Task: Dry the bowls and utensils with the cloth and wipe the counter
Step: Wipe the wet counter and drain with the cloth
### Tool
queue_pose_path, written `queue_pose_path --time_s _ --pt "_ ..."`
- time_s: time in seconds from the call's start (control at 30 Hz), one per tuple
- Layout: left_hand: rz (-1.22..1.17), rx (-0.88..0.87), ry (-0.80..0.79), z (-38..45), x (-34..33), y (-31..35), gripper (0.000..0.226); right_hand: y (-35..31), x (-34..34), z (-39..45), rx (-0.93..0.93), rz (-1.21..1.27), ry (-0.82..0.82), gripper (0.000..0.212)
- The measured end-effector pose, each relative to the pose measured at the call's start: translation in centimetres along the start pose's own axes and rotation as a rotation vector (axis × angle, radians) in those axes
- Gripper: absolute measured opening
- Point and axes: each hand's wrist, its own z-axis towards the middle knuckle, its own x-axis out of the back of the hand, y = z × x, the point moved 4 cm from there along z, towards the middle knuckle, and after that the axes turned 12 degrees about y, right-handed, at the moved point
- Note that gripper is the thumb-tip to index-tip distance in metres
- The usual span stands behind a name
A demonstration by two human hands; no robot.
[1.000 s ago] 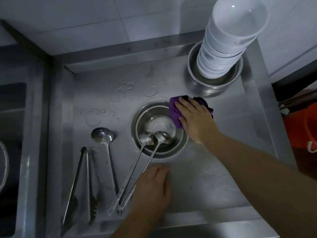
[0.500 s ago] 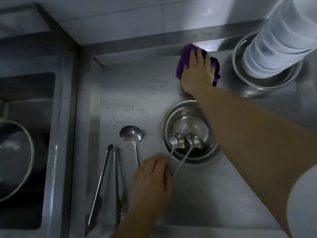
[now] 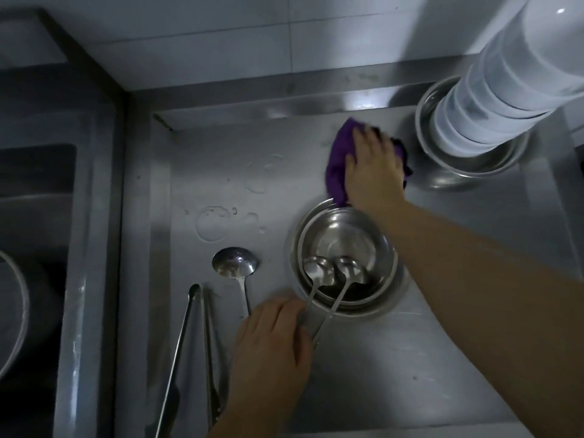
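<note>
My right hand (image 3: 373, 172) presses flat on a purple cloth (image 3: 338, 165) on the steel counter (image 3: 395, 358), just behind nested steel bowls (image 3: 347, 235). Two ladles (image 3: 319, 270) lie with their cups in the top bowl. Their handles run under my left hand (image 3: 271, 352), which rests palm down on the counter. A third ladle (image 3: 235, 262) and steel tongs (image 3: 186, 352) lie to the left. A tall stack of white bowls (image 3: 505, 90) stands in another steel bowl (image 3: 474, 167) at the back right.
Water rings and drops (image 3: 211, 226) mark the counter's left half. A raised steel ledge (image 3: 284, 105) and a tiled wall close off the back. A dark sink (image 3: 34, 216) with a round metal rim (image 3: 17, 311) in it lies to the left.
My right hand swept the cloth from the bowl's rim out to the back ledge, then drew it back toward the nested bowls. My left hand stayed on the counter.
</note>
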Motion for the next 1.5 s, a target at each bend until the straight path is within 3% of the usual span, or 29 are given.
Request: queue_pose_path --time_s 0.1,0.17,0.23,0.3,0.43,0.57,0.63,0.73,0.83,1.0,1.17,1.3,1.4,1.5 --pt "-0.010 -0.022 0.048 -0.3 0.5 -0.6 0.028 -3.2 -0.7 4.1 -0.301 0.065 -0.045 0.067" --pt "-0.008 -0.013 0.080 -0.4 0.9 -1.1 0.031 -6.5 -1.9 4.2 -0.313 0.055 -0.048 0.073" --pt "0.006 -0.020 0.103 -0.6 1.2 -1.6 0.033 -9.8 -2.9 2.6 -0.143 0.003 -0.057 0.073" --pt "0.019 -0.036 0.101 -0.8 1.3 -2.3 0.032 -13.2 -4.0 0.5 0.186 -0.024 -0.097 0.070" --pt "0.026 -0.043 0.121 -0.5 1.9 -2.9 0.033 -17.3 -5.9 -3.0 0.731 0.022 -0.334 0.070" --pt "0.000 -0.047 0.156 0.3 3.0 -2.5 0.034 -13.7 -5.0 -5.9 0.879 0.035 -0.300 0.071" --pt "0.007 -0.053 0.150 0.4 3.6 -2.8 0.033 -11.3 -4.3 -5.7 0.819 0.044 -0.225 0.067" --pt "0.010 -0.003 0.128 0.0 4.4 -4.1 0.033 -11.4 -4.0 -1.7 0.465 0.033 -0.082 0.063" --pt "-0.017 0.045 0.146 -1.0 4.9 -5.5 0.030 -16.3 -5.5 0.8 0.180 0.022 -0.159 0.069" --pt "0.011 0.074 0.146 -2.5 4.7 -7.1 0.032 -25.2 -8.7 -3.9 0.589 0.054 -0.402 0.071" --pt "0.033 0.095 0.141 -3.8 4.8 -7.5 0.027 -24.3 -8.3 -4.8 0.646 0.084 -0.585 0.071" --pt "0.069 0.138 0.027 -4.6 4.4 -7.1 0.038 -22.2 -5.8 -6.1 0.667 0.062 -0.640 0.065" --pt "0.081 0.129 -0.069 -4.9 3.5 -6.4 0.039 -20.4 -2.3 -7.3 0.563 0.164 -0.437 0.059" --pt "0.087 0.129 -0.125 -5.1 2.3 -5.9 0.037 -16.0 1.5 -10.2 0.128 0.488 -0.171 0.044"
